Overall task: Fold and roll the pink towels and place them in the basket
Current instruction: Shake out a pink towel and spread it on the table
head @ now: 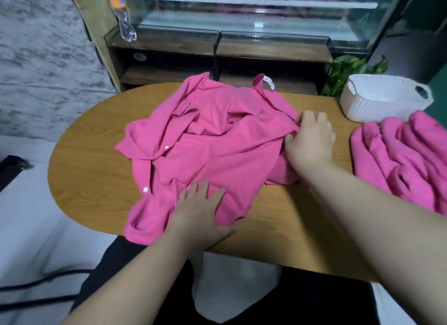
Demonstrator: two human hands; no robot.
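Pink crumpled cloth towel (217, 143), mid-frame, likely flattening stage: pressed under flat left hand (198, 211), edge pinched by right hand (312, 141); next, smooth and fold.

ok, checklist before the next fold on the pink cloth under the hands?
1. Pink cloth lying flat: not ok, crumpled, layers bunched.
2. Left hand pinning it: ok, flat on the near part.
3. Right hand grip: ok, pinches the right edge.
4. Basket upright on the table: ok.
5. Pink pile clear of the cloth: ok, apart at right.
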